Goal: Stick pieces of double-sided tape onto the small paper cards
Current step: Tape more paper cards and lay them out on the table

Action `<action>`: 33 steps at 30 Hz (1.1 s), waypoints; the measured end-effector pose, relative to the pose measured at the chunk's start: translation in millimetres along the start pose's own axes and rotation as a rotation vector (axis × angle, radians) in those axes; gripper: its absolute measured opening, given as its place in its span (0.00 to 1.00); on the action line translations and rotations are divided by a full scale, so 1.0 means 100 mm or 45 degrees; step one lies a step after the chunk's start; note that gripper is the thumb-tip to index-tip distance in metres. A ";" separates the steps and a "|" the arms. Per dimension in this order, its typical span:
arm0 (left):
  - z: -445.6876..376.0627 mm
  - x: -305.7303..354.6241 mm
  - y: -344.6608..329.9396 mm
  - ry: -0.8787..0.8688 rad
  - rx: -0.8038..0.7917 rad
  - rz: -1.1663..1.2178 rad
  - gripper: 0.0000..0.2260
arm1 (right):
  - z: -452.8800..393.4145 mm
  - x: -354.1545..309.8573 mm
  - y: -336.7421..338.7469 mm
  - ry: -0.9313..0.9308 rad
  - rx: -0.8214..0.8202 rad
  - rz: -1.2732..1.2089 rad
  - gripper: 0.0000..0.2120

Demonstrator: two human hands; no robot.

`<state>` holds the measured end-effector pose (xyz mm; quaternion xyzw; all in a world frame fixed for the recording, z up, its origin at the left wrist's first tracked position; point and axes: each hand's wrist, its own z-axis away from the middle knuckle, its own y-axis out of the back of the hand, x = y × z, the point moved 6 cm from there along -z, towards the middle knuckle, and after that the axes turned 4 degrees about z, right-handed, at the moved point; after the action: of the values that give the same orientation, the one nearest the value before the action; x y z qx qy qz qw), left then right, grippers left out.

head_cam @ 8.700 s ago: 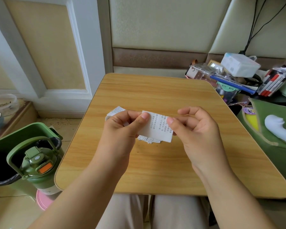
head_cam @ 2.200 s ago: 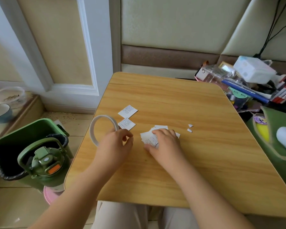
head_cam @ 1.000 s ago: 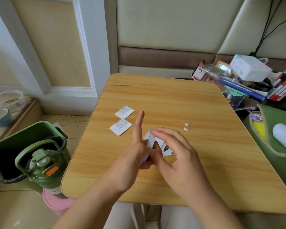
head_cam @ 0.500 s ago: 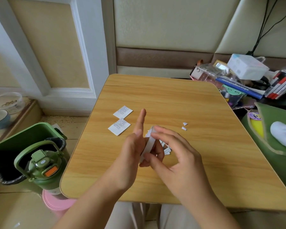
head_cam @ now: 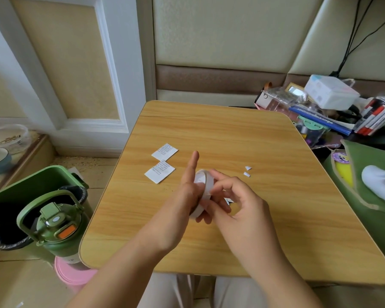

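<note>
Head view showed your left hand [head_cam: 188, 194] holding the roll of tape [head_cam: 202, 192] upright over the middle of the table [head_cam: 276, 218], with the index finger stretched straight out and the other fingers curled round the roll; that grip probably kept the roll steady while leaving its rim open to the other hand. Your right hand [head_cam: 236, 201] was bent in against the near rim of the roll, fingertips touching it, most likely to find and lift the loose end of the tape. Whether an end was already pinched could not be told, because the fingers hid that part of the rim. You held the roll above the tabletop, not resting on it, which gave both hands room to work round it. Two small paper cards [head_cam: 162, 163] lay flat on the table beyond and to the left of your left hand, printed side up, corner to corner and apart from the roll; no tape was visible on them. More white paper [head_cam: 228, 200] showed beneath your right hand, mostly hidden. Two tiny paper scraps [head_cam: 247, 171] lay beyond your right hand, well away from the cards. Judged from this layout, the taping step was not yet done: a piece first had to be pulled and torn off.
</note>
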<state>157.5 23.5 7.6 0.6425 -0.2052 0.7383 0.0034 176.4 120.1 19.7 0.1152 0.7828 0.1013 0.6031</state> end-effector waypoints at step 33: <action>0.20 0.24 0.10 -0.305 0.342 -0.739 0.13 | -0.11 -0.19 0.22 0.412 0.197 0.518 0.03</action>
<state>169.7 2.1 29.1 0.7511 0.0865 0.6461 0.1046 171.8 135.4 46.6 0.2981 0.8351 0.1774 0.4269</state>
